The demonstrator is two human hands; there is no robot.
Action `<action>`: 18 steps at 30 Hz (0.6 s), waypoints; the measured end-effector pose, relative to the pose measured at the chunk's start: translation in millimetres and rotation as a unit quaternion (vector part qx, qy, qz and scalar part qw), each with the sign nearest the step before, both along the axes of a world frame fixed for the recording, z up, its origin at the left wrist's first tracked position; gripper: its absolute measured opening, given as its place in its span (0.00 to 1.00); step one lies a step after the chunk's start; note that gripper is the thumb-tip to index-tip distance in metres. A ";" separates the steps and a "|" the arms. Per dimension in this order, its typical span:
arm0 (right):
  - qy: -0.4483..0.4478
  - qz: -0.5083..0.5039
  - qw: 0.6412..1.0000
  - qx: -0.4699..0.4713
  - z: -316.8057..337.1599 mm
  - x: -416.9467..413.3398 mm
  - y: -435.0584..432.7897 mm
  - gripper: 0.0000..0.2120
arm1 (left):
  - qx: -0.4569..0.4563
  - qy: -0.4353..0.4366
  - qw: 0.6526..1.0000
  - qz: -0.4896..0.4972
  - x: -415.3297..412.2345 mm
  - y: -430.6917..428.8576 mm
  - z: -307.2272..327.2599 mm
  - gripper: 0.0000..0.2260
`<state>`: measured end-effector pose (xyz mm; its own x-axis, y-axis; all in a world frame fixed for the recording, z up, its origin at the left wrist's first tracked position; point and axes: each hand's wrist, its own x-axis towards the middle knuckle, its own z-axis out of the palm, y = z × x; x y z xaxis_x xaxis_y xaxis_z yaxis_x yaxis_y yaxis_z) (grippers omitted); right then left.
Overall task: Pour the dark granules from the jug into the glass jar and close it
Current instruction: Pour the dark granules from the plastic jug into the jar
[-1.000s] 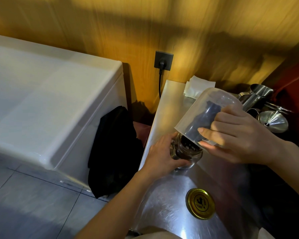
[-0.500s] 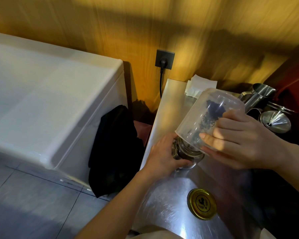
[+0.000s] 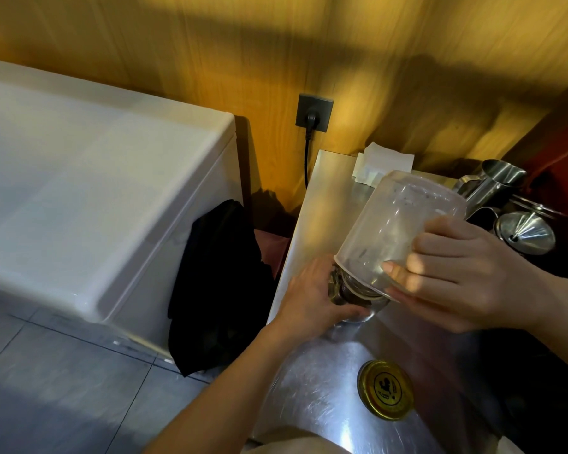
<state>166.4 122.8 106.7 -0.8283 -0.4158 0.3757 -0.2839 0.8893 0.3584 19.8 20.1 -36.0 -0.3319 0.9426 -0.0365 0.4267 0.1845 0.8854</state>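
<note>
Granules gone from jug [image 3: 397,231], R hand [image 3: 453,273] gripping; L hand [image 3: 312,296] clasps jar [image 3: 354,298], prob. full.

Warm yellow light falls in patches on the wooden wall [image 3: 210,44], crossed by broad soft shadow bands, while the lower left floor [image 3: 46,404] and the far right edge sit dim. The steel worktop [image 3: 312,398] throws back a streaky white glare near the bottom, and a softer sheen lies on the white chest lid [image 3: 79,191], whose near corner shows a small bright highlight. The wide lens bows straight edges toward the frame borders, and the whole picture is slightly soft, most so around the right hand [image 3: 466,273] and the clear jug [image 3: 391,231].
</note>
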 end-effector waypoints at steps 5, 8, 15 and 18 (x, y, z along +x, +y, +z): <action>-0.014 0.007 1.000 0.021 -2.6 2.4 -2.7 0.06 | 0.008 -0.002 1.000 0.001 -0.3 0.2 -2.6 0.34; -0.020 0.015 1.000 0.012 -1.8 2.2 -3.4 0.08 | 0.011 0.004 1.000 -0.005 -1.0 1.0 -4.6 0.34; -0.009 0.017 1.000 0.017 0.3 6.5 -5.1 0.08 | 0.013 0.011 1.000 -0.011 -2.6 1.6 -6.4 0.34; -0.024 0.020 0.999 0.026 2.9 5.7 -7.0 0.08 | 0.011 0.005 1.000 -0.008 -2.8 2.3 -6.0 0.34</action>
